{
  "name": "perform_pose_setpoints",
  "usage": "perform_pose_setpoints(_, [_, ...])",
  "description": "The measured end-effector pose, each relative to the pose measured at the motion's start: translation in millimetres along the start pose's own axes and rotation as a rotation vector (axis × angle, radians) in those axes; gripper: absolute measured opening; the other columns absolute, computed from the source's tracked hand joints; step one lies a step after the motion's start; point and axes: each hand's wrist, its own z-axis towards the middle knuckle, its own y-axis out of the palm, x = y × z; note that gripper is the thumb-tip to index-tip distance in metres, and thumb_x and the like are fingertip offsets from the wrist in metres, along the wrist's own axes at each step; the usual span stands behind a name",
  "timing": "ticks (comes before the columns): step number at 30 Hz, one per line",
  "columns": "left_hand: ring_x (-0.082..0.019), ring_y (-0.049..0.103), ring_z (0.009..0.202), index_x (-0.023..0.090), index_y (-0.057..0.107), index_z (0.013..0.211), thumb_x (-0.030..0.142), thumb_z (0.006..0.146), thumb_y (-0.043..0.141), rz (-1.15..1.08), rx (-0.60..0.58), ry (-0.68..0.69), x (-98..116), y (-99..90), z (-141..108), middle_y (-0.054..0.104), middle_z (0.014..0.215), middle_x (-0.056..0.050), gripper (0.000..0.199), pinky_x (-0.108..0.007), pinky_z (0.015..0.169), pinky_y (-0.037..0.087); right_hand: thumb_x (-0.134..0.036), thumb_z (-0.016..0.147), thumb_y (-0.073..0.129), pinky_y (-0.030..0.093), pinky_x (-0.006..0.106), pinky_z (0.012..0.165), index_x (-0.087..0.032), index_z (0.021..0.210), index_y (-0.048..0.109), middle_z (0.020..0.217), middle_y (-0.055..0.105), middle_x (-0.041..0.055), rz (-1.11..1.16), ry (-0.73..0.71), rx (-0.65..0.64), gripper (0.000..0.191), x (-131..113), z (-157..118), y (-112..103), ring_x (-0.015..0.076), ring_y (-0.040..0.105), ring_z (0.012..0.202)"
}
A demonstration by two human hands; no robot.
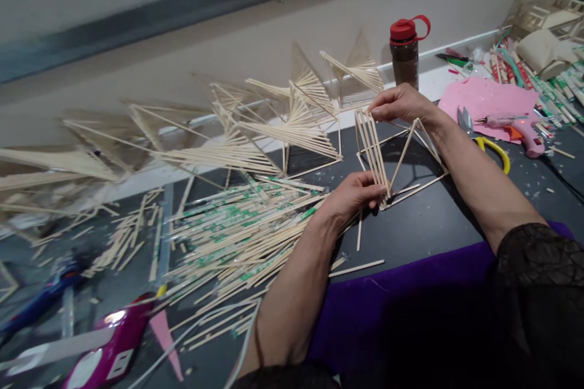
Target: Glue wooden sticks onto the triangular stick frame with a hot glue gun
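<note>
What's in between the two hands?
In the head view, a row of pale sticks, part of a stick frame, runs between them: the right hand is at its top end, the left hand at its bottom end.

The left hand (351, 197) partly hid the foot of the stick frame (374, 149), its forearm (292, 282) covered some of the stick pile (241, 231), whose green wrapper print (308, 213) was too small to read, while a blue tool (45, 295) blurred and the bottom edge cropped a magenta tool (128, 334).
</note>
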Motion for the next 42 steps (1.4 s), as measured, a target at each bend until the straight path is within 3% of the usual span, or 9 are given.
perform_pose_setpoints(6, [-0.004,0.039,0.044,0.013,0.071,0.083,0.035,0.062,0.082,-0.018,0.014,-0.033,0.2,0.6,-0.4,0.064,0.067,-0.002,0.032,-0.02,0.043,0.027,-0.011,0.075,0.07,0.042,0.02,0.056,-0.01,0.077,0.072,0.061,0.062,-0.0012,-0.013,0.005,0.002,0.004,-0.3,-0.9,0.0,0.0059,0.049,0.056])
perform_pose_setpoints(13, [-0.003,0.04,0.044,0.013,0.071,0.076,0.034,0.064,0.08,0.001,0.001,-0.006,-0.4,-0.2,0.5,0.065,0.066,-0.003,0.026,-0.02,0.043,0.028,-0.01,0.075,0.07,0.043,0.02,0.056,-0.01,0.077,0.072,0.06,0.061,-0.0017,-0.015,0.013,0.011,0.003,-1.4,-1.7,-0.1,0.0064,0.05,0.057])
perform_pose_setpoints(27, [-0.011,0.057,0.056,0.012,0.074,0.083,0.026,0.054,0.084,0.028,0.018,-0.079,8.4,-1.5,-1.8,0.071,0.074,-0.007,0.034,-0.021,0.046,0.037,-0.01,0.076,0.072,0.041,0.018,0.054,-0.008,0.079,0.071,0.06,0.06,-0.001,-0.01,-0.001,-0.01,0.004,0.5,1.1,-3.8,0.0067,0.05,0.058])
perform_pose_setpoints(42, [-0.007,0.048,0.047,0.013,0.072,0.072,0.032,0.057,0.084,0.062,0.003,-0.079,5.7,1.2,-1.8,0.064,0.061,-0.004,0.028,-0.02,0.044,0.03,-0.01,0.072,0.072,0.037,0.018,0.05,-0.01,0.073,0.071,0.058,0.062,-0.0019,0.018,0.007,0.0,0.001,-0.5,1.3,-1.5,0.0051,0.047,0.051])
